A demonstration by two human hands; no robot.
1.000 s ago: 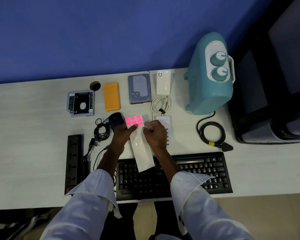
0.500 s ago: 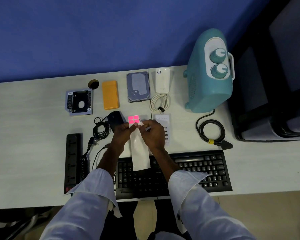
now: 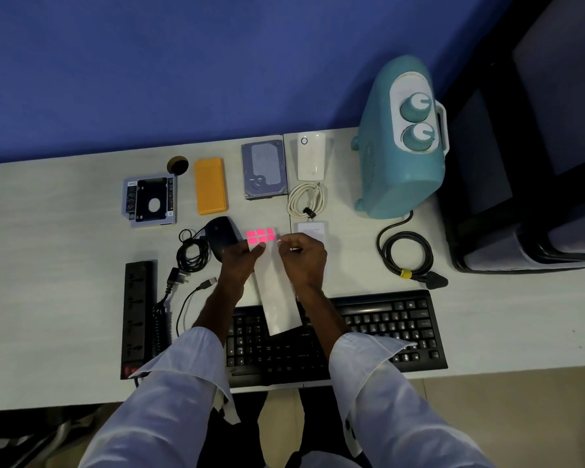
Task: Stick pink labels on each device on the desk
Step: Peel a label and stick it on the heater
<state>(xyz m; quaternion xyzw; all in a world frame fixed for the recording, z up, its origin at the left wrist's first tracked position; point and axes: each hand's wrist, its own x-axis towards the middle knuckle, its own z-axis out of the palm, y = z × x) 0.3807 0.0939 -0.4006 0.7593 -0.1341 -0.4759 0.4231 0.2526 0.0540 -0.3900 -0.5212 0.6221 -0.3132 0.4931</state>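
A long white backing sheet point(image 3: 277, 298) carries several pink labels point(image 3: 260, 236) at its far end. My left hand point(image 3: 238, 261) grips the sheet's left edge just below the labels. My right hand point(image 3: 303, 256) pinches at the sheet's right edge beside the labels. The sheet hangs above the black keyboard point(image 3: 379, 329). On the white desk point(image 3: 48, 265) lie a black mouse point(image 3: 218, 236), a drive caddy point(image 3: 150, 201), an orange case point(image 3: 210, 185), a hard drive point(image 3: 264, 168), a white adapter point(image 3: 311, 156) and a teal heater point(image 3: 399, 143).
A black power strip point(image 3: 136, 315) lies at the left with coiled cables point(image 3: 191, 253) beside it. A white cable coil point(image 3: 306, 201) and a small white box point(image 3: 313, 229) sit behind my right hand. The heater's black cord point(image 3: 406, 253) coils at the right. A dark chair point(image 3: 537, 163) stands at the far right.
Both hands stayed on the sheet and shifted slightly. My right fingers slid off the labels to the sheet's right edge, uncovering more pink labels than half a second ago.
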